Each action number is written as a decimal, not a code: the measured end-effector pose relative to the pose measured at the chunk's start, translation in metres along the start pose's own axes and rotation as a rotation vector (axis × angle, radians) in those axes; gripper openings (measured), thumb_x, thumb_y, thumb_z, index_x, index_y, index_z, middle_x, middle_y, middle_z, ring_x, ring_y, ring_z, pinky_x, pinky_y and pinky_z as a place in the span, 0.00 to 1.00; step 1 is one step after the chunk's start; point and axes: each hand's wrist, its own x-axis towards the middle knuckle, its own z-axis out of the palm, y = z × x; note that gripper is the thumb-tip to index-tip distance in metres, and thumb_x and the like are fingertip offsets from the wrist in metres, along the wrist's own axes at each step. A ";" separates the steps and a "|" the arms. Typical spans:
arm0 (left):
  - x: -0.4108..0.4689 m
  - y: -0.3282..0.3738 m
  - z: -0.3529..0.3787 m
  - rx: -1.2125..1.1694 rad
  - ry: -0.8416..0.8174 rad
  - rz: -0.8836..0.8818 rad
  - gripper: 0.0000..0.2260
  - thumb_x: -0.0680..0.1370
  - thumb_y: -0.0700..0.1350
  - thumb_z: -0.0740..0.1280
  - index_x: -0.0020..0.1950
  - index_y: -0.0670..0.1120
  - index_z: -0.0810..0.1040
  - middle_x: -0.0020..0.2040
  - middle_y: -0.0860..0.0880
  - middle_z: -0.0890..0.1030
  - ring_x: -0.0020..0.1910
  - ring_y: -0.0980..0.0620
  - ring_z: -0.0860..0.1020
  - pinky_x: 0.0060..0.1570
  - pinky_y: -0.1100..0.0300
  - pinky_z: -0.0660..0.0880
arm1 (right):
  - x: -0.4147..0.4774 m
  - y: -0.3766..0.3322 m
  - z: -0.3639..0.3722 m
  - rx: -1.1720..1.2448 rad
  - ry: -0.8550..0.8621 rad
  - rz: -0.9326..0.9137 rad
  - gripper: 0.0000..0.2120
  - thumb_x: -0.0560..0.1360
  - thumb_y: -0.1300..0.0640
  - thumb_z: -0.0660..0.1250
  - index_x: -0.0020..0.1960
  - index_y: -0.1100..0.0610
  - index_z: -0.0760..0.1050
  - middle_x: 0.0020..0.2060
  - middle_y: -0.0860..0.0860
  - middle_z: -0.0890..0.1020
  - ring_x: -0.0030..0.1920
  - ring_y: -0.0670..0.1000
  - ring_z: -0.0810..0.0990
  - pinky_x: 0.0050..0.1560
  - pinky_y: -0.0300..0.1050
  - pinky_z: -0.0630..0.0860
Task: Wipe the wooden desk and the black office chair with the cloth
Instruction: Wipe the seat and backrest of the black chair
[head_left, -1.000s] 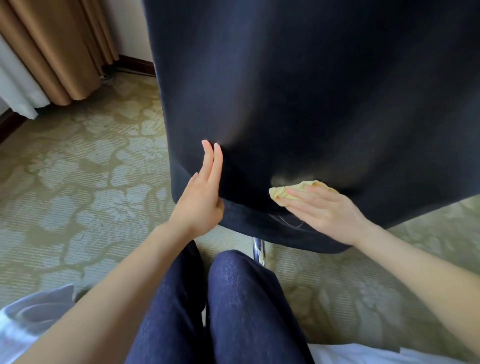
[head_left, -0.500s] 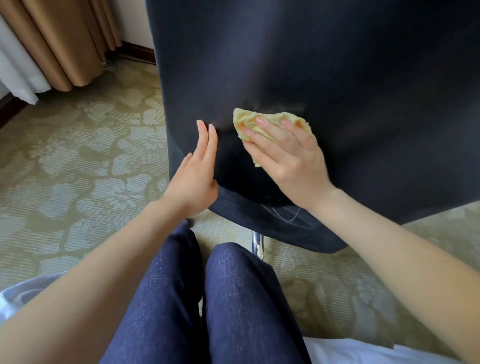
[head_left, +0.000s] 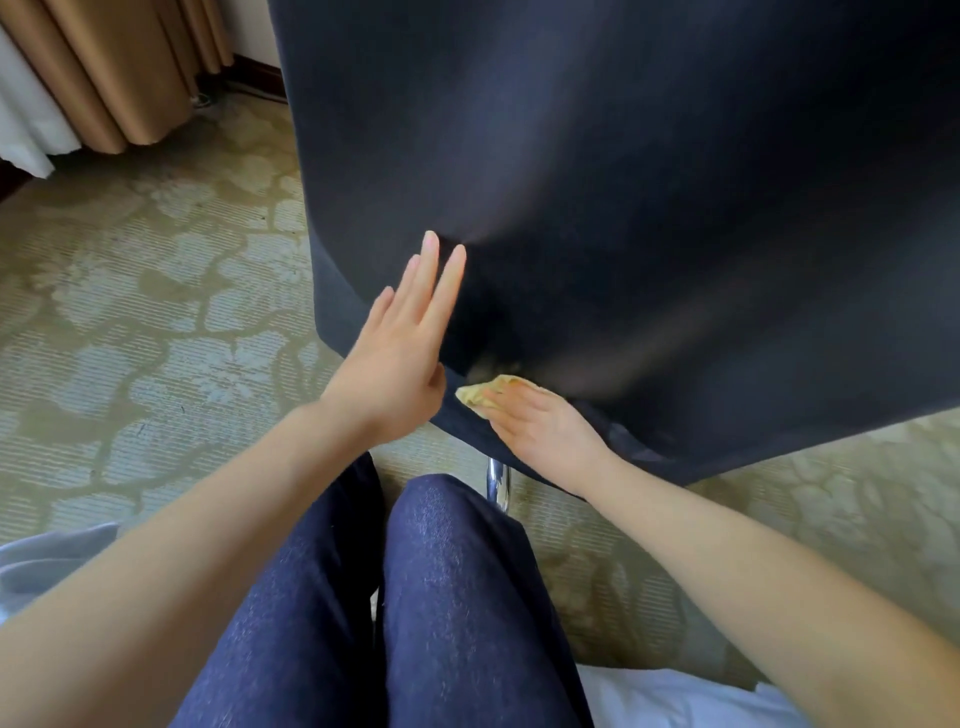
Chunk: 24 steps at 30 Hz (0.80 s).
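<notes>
hands: 2 (head_left: 400, 374) (head_left: 540, 426) | cloth: 1 (head_left: 480, 392) | chair: 1 (head_left: 649, 208) | curtains: 1 (head_left: 114, 67)

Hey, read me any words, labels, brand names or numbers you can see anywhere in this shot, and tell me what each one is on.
None: no readable text shows anywhere in the head view.
black office chair: plain dark fabric, no tag or logo visible.
cloth: plain yellow, mostly covered by the right hand.
carpet: floral pattern only.
curtain: plain.
</notes>
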 end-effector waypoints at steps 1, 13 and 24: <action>0.000 0.004 0.004 -0.026 -0.029 -0.003 0.45 0.71 0.31 0.63 0.78 0.48 0.38 0.77 0.46 0.34 0.73 0.39 0.57 0.71 0.48 0.57 | -0.012 0.001 0.003 0.000 -0.020 -0.014 0.19 0.74 0.56 0.68 0.65 0.55 0.76 0.68 0.45 0.72 0.68 0.45 0.70 0.69 0.42 0.65; 0.005 0.030 0.017 0.080 -0.038 -0.144 0.45 0.71 0.36 0.64 0.78 0.47 0.37 0.77 0.43 0.35 0.43 0.45 0.65 0.57 0.51 0.68 | -0.115 0.055 -0.034 -0.223 0.116 -0.067 0.17 0.74 0.65 0.67 0.62 0.60 0.77 0.61 0.51 0.79 0.62 0.49 0.77 0.64 0.47 0.72; 0.010 0.027 0.019 0.102 -0.027 -0.182 0.44 0.71 0.35 0.63 0.77 0.47 0.36 0.77 0.43 0.34 0.54 0.39 0.72 0.68 0.44 0.62 | -0.044 0.071 -0.093 -0.388 0.445 0.084 0.15 0.78 0.66 0.63 0.60 0.53 0.80 0.63 0.50 0.77 0.65 0.51 0.74 0.68 0.49 0.67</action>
